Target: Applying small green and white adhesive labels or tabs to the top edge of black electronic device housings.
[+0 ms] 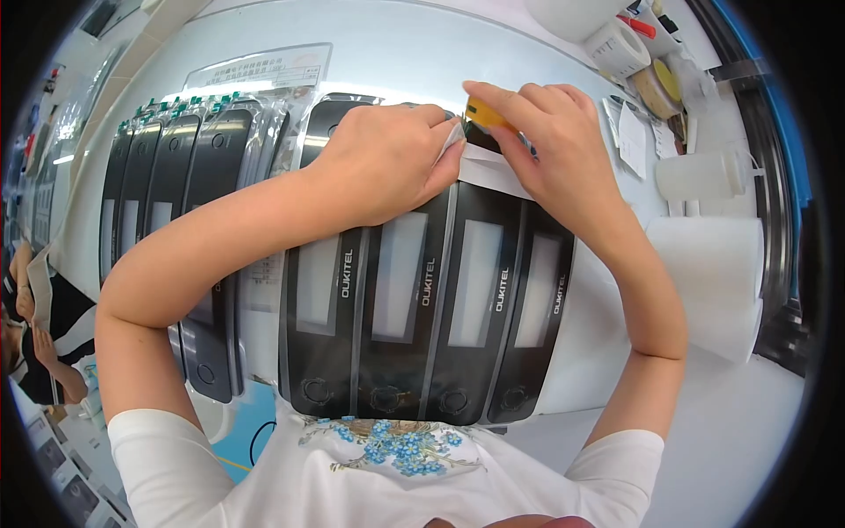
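Note:
Several long black panels [400, 374] with pale rectangular windows and ring marks at the near end lie side by side before me. At their far ends, my left hand [383, 163] is closed, pinching the edge of a small white slip [451, 139] between thumb and forefinger. Just to the right, my right hand [554, 132] grips a small yellow-orange piece [484, 114] between thumb and fingers. Its exact kind I cannot make out. The two hands nearly meet there. Under them a white strip [497, 172] crosses the panels, and my hands hide part of their far ends.
More black panels [216, 158] with green tabs, some in clear film, lie at the left. On the right stand a large white roll [709, 273], a smaller white roll [700, 176], a label roll [616, 48] and a tape roll [658, 88]. Another person's hands [42, 345] show far left.

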### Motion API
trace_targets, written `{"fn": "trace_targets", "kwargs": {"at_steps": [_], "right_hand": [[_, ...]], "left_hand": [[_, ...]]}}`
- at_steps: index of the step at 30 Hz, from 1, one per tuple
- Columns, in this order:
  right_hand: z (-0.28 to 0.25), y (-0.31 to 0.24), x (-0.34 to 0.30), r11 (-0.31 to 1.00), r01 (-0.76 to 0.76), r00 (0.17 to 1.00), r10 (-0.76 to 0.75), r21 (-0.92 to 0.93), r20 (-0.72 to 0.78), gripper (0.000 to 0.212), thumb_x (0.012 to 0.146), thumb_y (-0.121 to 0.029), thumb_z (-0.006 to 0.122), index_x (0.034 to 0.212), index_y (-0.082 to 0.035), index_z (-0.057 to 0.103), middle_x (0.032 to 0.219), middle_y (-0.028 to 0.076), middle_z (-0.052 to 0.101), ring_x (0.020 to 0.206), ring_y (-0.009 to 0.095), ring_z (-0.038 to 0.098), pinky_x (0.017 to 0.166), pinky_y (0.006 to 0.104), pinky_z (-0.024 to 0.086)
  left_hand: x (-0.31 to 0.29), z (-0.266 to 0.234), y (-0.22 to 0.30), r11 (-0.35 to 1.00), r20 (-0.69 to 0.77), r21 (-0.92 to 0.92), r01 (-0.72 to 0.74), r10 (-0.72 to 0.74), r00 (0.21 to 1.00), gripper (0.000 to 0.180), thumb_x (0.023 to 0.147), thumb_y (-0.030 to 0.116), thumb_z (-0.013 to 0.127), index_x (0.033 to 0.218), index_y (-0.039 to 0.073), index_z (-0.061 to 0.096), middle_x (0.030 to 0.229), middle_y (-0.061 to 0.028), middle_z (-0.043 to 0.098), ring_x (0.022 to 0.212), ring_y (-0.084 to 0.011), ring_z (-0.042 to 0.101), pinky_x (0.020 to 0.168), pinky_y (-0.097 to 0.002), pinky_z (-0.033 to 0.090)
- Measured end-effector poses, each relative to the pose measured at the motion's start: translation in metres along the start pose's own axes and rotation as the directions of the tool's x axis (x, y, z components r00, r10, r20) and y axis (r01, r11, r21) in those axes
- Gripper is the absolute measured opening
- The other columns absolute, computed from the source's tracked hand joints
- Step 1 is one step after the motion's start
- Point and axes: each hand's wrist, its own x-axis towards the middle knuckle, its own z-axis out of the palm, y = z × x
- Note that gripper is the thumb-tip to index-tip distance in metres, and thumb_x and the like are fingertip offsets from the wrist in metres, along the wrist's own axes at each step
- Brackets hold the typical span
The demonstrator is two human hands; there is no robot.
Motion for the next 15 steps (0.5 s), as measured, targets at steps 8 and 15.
{"fn": "trace_targets", "kwargs": {"at_steps": [8,15], "right_hand": [[-0.004,-0.008,0.005,1.000,-0.028,0.995,0.028,0.000,0.098,0.030,0.084,-0.002,0.060,0.112,-0.013,0.060,0.082,0.005,0.062,0.085,0.025,0.061,0.092,0.0447,0.040],[-0.003,-0.015,0.014,0.999,0.005,1.000,-0.005,0.043,0.001,0.033,0.084,-0.004,0.062,0.115,-0.013,0.060,0.082,0.005,0.062,0.085,0.025,0.060,0.095,0.0440,0.038]], "left_hand": [[-0.026,-0.007,-0.003,0.988,0.010,-0.095,-0.122,0.124,0.992,0.030,0.087,0.013,0.061,0.116,0.004,0.064,0.090,-0.0098,0.055,0.079,-0.0286,0.057,0.068,-0.0395,0.048],[-0.039,-0.031,-0.016,0.997,-0.103,0.075,0.004,0.004,0.995,0.017,0.087,0.020,0.063,0.091,0.004,0.067,0.080,-0.0079,0.056,0.070,-0.0272,0.059,0.062,-0.0382,0.050]]}}
